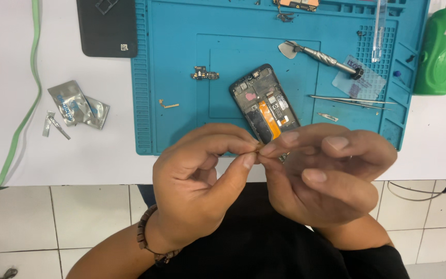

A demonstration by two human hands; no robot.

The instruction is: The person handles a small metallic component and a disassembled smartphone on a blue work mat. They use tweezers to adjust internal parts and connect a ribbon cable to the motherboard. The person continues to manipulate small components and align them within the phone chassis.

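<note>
My left hand (197,181) and my right hand (326,170) meet in front of me, fingertips pinched together on a tiny brownish part (258,150) that is mostly hidden. Just beyond them an opened phone frame (264,103) lies on the blue repair mat (171,77), its black and orange inner parts showing and its near end hidden behind my fingers. My left wrist wears a brown bead bracelet (143,237).
On the mat lie a metal opening tool (318,56), tweezers (352,101), a small circuit board (205,75), a gold flex piece (170,105) and a clear card (360,77). Torn foil packets (76,106) and a black phone back (107,26) sit left; a green bottle (440,49) right.
</note>
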